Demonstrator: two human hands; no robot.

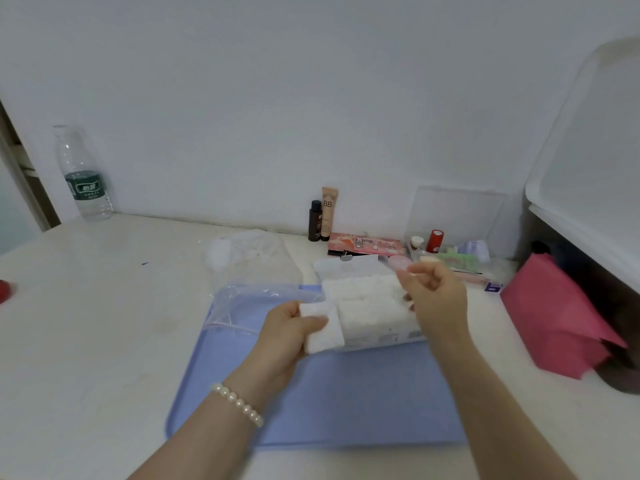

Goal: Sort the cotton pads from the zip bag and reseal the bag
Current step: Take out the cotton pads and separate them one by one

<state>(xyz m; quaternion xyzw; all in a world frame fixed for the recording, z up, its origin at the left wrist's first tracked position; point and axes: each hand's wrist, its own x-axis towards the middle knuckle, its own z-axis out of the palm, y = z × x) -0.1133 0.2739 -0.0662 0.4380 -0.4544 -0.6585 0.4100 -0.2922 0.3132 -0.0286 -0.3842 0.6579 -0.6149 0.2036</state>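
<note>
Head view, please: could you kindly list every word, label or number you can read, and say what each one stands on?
"BB": on the beige tube standing by the wall.
Water bottle, green label: characters too blurred to read.
Small black bottle: label print too small to read.
Pink palette box: pictures and print, unreadable.
Cotton pad pack: small print on its front edge, unreadable.

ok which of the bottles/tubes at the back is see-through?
The water bottle with the green label, standing alone at the far left against the wall. The small black bottle and the beige BB tube beside it are opaque.
</note>
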